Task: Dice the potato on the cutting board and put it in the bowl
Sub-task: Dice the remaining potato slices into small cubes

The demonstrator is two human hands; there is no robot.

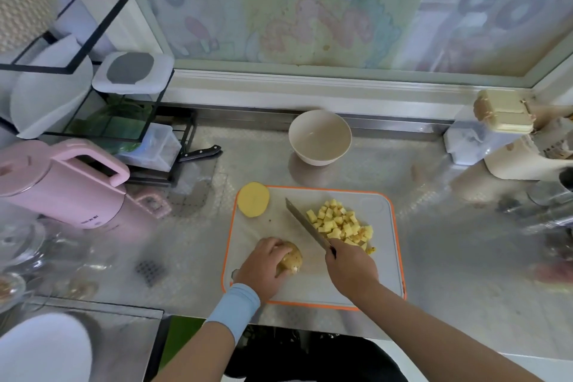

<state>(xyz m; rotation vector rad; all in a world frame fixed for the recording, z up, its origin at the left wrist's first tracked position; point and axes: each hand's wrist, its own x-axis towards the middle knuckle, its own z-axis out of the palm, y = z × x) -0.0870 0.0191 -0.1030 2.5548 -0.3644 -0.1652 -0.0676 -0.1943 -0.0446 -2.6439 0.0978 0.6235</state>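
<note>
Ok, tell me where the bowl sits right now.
In the head view, the bowl stands empty on the steel counter, beyond the cutting board's far edge, near the back wall.

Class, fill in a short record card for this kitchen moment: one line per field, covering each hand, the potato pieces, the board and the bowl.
left hand: pressing on unpeeled potato piece
right hand: holding knife, blade angled over board
diced potato: heaped on board, right of blade
cut half: at board's far left corner
cutting board: grey, orange rim
bowl: beyond board, no potato in it
</note>
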